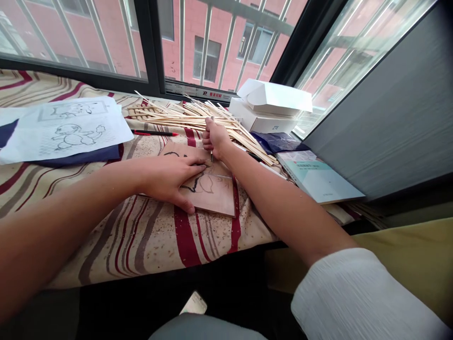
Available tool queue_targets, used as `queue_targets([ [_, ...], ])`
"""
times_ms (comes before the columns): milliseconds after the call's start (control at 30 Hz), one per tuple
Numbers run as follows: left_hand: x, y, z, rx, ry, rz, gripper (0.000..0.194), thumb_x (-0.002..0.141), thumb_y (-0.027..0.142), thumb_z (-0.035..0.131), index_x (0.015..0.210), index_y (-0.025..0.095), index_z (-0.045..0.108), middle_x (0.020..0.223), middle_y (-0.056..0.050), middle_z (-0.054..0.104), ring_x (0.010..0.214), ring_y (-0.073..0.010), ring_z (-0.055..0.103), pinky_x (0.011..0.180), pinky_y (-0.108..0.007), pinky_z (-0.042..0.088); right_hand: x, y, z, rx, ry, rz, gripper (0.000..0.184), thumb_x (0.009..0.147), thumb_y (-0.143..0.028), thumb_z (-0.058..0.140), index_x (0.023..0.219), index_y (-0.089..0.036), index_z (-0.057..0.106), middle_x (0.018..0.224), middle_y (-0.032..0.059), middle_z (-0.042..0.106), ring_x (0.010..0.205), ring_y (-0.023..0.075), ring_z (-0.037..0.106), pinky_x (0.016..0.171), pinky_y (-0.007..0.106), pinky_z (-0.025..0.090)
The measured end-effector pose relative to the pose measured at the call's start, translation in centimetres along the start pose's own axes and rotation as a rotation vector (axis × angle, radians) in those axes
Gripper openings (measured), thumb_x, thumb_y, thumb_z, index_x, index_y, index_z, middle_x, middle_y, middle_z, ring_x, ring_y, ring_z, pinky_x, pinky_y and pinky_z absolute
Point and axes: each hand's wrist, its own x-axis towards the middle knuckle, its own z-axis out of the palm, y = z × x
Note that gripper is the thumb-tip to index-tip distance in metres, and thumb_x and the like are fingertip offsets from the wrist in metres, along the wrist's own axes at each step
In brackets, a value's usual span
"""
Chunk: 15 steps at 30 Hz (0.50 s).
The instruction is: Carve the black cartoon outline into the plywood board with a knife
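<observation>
On the striped cloth lies a flat wooden board [221, 200] with dark outlines drawn or cut into its face. My left hand [170, 177] rests on the board with its fingers stretched out and the thumb over the near edge. In my right hand [215, 138], fingers wrapped round it, is a slim carving tool [212, 156], its thin metal end pointing down at the board just past my left fingertips. Most of the tool is hidden by the fist. Small wood chips are scattered on the cloth around the board.
Behind the board are a pile of thin wooden strips [170, 119] and a red-black pen [155, 133]. Papers with cartoon drawings [71, 127] lie left. At right are a white box [271, 120] and a book [318, 177]. A phone [194, 303] shows below the table edge.
</observation>
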Motion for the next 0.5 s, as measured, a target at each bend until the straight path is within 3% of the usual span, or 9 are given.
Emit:
queue_targets([
  [100, 0.0, 0.0, 0.0, 0.009, -0.016, -0.002, 0.124, 0.074, 0.084, 0.067, 0.167, 0.011, 0.032, 0.176, -0.022, 0.024, 0.156, -0.0423, 0.034, 0.127, -0.048, 0.03, -1.3, -0.3, -0.5, 0.116, -0.038, -0.134, 0.055, 0.104, -0.059, 0.052, 0.073, -0.025, 0.021, 0.053, -0.0126, 0.018, 0.043, 0.0074, 0.007, 0.038, 0.02, 0.009],
  [167, 0.0, -0.1, 0.0, 0.013, -0.008, 0.014, 0.123, 0.074, 0.085, 0.066, 0.166, 0.01, 0.035, 0.176, -0.022, 0.022, 0.158, -0.0425, 0.031, 0.128, -0.048, 0.028, -2.0, -0.6, -0.6, 0.126, -0.166, -0.14, 0.055, 0.105, -0.059, 0.052, 0.073, -0.024, 0.023, 0.054, -0.0121, 0.019, 0.043, 0.0077, 0.007, 0.038, 0.02, 0.01],
  [300, -0.1, 0.0, -0.1, 0.0, -0.002, 0.04, 0.122, 0.075, 0.084, 0.067, 0.166, 0.009, 0.035, 0.176, -0.022, 0.022, 0.16, -0.0422, 0.028, 0.13, -0.045, 0.025, -2.3, -1.2, -0.8, 0.112, -0.258, -0.114, 0.057, 0.103, -0.061, 0.053, 0.072, -0.024, 0.024, 0.054, -0.0118, 0.017, 0.042, 0.0078, 0.006, 0.036, 0.02, 0.009],
  [400, -0.3, 0.2, -0.1, -0.008, -0.023, 0.023, 0.118, 0.079, 0.079, 0.067, 0.167, 0.01, 0.031, 0.176, -0.022, 0.021, 0.157, -0.043, 0.034, 0.128, -0.046, 0.029, -2.7, -2.3, -1.0, 0.063, -0.336, -0.095, 0.056, 0.105, -0.062, 0.048, 0.071, -0.024, 0.026, 0.053, -0.0115, 0.017, 0.041, 0.0074, 0.007, 0.036, 0.019, 0.009],
  [500, -0.5, 0.3, -0.1, -0.008, -0.039, -0.013, 0.117, 0.081, 0.077, 0.066, 0.17, 0.012, 0.026, 0.176, -0.022, 0.024, 0.151, -0.0453, 0.043, 0.123, -0.051, 0.036, -3.5, -3.3, -1.0, 0.037, -0.326, -0.182, 0.054, 0.106, -0.061, 0.048, 0.071, -0.024, 0.027, 0.053, -0.0114, 0.019, 0.041, 0.007, 0.009, 0.036, 0.019, 0.01],
])
